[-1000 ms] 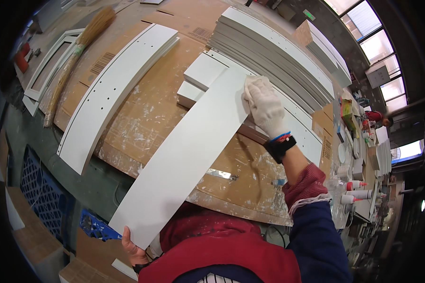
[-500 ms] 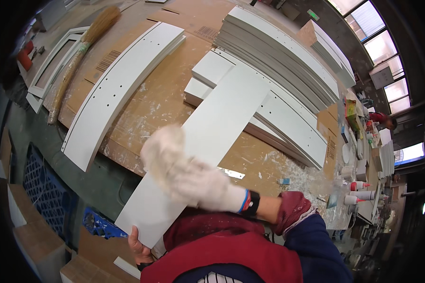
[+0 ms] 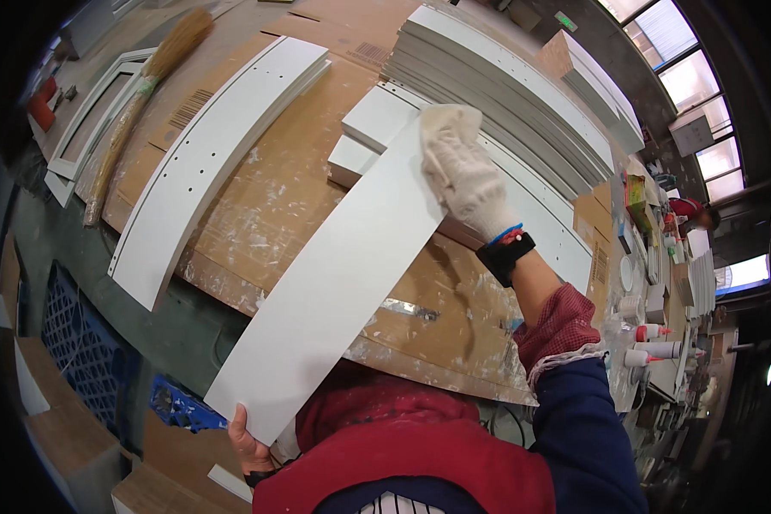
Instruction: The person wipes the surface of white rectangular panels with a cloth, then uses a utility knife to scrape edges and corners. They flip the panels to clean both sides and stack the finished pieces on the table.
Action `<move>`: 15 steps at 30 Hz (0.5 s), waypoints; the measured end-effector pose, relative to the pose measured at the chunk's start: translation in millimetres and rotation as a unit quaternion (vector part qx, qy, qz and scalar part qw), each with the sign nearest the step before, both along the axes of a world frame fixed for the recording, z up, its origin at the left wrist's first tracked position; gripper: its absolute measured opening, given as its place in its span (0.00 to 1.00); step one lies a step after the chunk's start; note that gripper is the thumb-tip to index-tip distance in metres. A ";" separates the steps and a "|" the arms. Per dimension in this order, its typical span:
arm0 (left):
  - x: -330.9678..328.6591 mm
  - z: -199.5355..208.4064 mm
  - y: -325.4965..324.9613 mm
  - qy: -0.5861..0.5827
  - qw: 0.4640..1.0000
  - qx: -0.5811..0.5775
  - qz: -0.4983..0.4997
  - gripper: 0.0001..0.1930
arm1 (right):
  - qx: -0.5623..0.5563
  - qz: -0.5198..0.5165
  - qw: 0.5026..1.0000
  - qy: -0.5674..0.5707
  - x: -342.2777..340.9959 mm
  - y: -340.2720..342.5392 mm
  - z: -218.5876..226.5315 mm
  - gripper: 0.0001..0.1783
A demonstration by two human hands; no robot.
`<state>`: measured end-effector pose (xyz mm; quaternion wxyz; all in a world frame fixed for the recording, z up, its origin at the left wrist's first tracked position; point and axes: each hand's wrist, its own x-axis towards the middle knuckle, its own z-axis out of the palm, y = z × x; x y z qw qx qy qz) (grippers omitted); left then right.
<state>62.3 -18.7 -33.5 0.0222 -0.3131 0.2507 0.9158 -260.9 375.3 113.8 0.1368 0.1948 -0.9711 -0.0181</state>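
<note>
A long white board slants from my body up to the stacked panels, its near end overhanging the table edge. At that near end my left hand grips the edge, bare fingers closed around it. My right hand, in a white knitted glove, presses on the board's far end. Under its closed fingers is what looks like a cream cloth, partly hidden by the glove. Beneath and beside the far end lie shorter white panels and drilled white strips.
A tall stack of white boards stands at the back. To the left lie a drilled white board and a straw broom. A flat metal strip rests on the cardboard-covered table. Glue bottles stand at right, a blue crate at lower left.
My right hand has swept along the board from its middle to the far end, away from my body. My left hand keeps its grip on the near end.
</note>
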 end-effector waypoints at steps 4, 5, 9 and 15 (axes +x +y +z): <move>-3.3 4.7 4.1 -0.002 1.000 0.004 0.000 0.25 | -0.043 0.220 0.973 0.047 42.8 -72.9 -20.0 0.22; -3.4 3.3 4.6 0.000 1.000 0.011 0.001 0.25 | -0.104 0.235 0.966 0.019 61.1 -101.6 -23.8 0.21; -6.9 10.3 9.3 0.006 1.000 -0.005 -0.009 0.25 | -0.070 0.445 0.884 -0.129 146.9 -181.2 -43.7 0.22; 5.4 4.4 12.8 0.003 1.000 0.010 0.002 0.25 | -0.191 0.332 0.921 -0.075 73.2 -131.6 -31.2 0.17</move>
